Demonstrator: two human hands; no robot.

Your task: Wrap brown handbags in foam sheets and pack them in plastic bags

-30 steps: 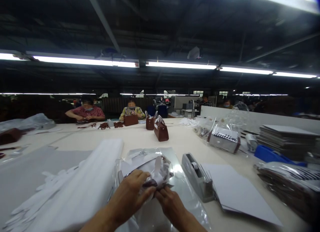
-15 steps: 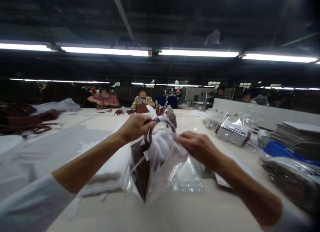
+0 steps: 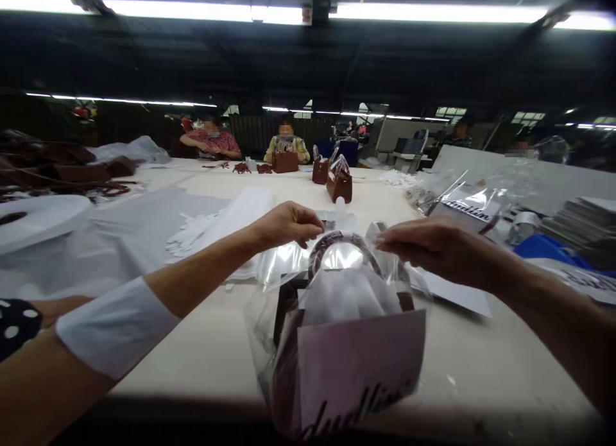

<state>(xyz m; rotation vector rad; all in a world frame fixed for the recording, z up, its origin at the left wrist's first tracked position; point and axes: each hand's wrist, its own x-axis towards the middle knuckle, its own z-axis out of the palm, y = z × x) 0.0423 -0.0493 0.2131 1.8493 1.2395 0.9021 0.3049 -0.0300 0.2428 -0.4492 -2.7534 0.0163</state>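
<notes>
A brown handbag (image 3: 283, 394) stands upright before me inside a clear plastic bag (image 3: 262, 343). White stuffing (image 3: 351, 295) fills its top, and a wrapped curved handle (image 3: 344, 239) arches above. On its near side hangs a white card (image 3: 360, 362) with dark script lettering. My left hand (image 3: 291, 224) is closed, pinching the plastic bag's rim left of the handle. Opposite it, my right hand (image 3: 423, 237) is closed on the rim at the right. The handbag's underside is out of view.
Two brown handbags (image 3: 339, 183) stand farther back. A white roll (image 3: 43, 218) and brown pieces (image 3: 62, 163) lie left, white strips (image 3: 192, 234) nearer the middle. At right are a bagged handbag (image 3: 464, 205) and a grey stack (image 3: 584, 224). Co-workers (image 3: 287, 144) sit across the table.
The handbag has turned upright, its lettered card now facing me, and has come closer. Both hands have moved to the plastic bag's rim on either side of the handle. The view has tilted down.
</notes>
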